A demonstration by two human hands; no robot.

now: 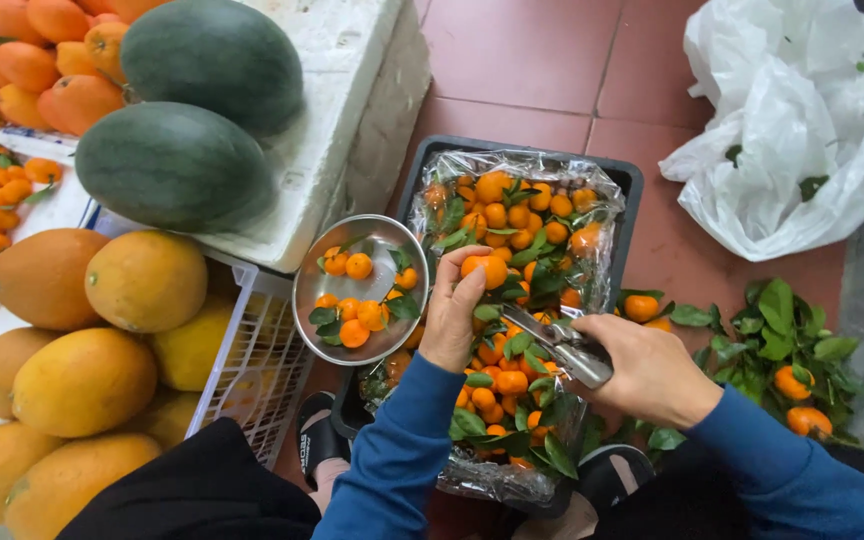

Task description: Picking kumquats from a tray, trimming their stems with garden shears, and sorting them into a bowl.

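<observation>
two dark green watermelons [177,165], white foam box [337,90], yellow mangoes [82,380], crumpled white plastic bag [792,120]

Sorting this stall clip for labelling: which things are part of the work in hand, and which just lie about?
In use:
left hand holding small orange
right hand with scissors
black crate
metal bowl

Lying about:
watermelons
mangoes
white bag
cut leaves

Orange tangerines [512,235] with green leaves, dark-green watermelons [174,165], white bag [792,120].

Blue long sleeves [397,455], black trousers [202,490], black sandals [317,435]
</observation>
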